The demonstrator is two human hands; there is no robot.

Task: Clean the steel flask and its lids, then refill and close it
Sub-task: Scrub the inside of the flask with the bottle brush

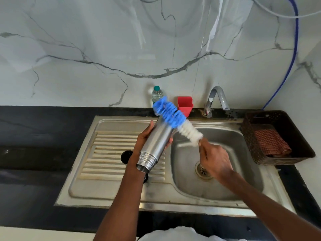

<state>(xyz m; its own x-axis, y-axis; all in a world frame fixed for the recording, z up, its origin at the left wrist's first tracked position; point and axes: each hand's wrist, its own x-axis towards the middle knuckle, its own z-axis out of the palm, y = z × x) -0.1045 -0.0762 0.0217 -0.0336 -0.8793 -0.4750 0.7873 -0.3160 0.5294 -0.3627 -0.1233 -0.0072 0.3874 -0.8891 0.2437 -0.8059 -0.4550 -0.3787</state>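
- Over the sink [173, 206], the left hand [147, 138] holds the flask [156, 141] with its fingers curled round the middle.
- The flask is tilted, with its open mouth low and near the person and its bottom pointing up toward the wall.
- The right hand [213, 159] grips the handle of a brush [177, 120].
- The brush has blue bristles at the tip and white ones lower down. It looks blurry.
- The blue tip lies at the far end of the flask, on the outside.
- Two dark round things, maybe the lids [126, 156], sit on the ribbed part of the sink, partly hidden by the left arm.
- A water bottle [157, 94] and a red cup [185, 105] stand by the wall behind the sink.
- A tap [217, 100] is at the back of the bowl.
- On the bench [34, 136] to the right sits a dark basket [278, 136] with a checked cloth [271, 141] in it.
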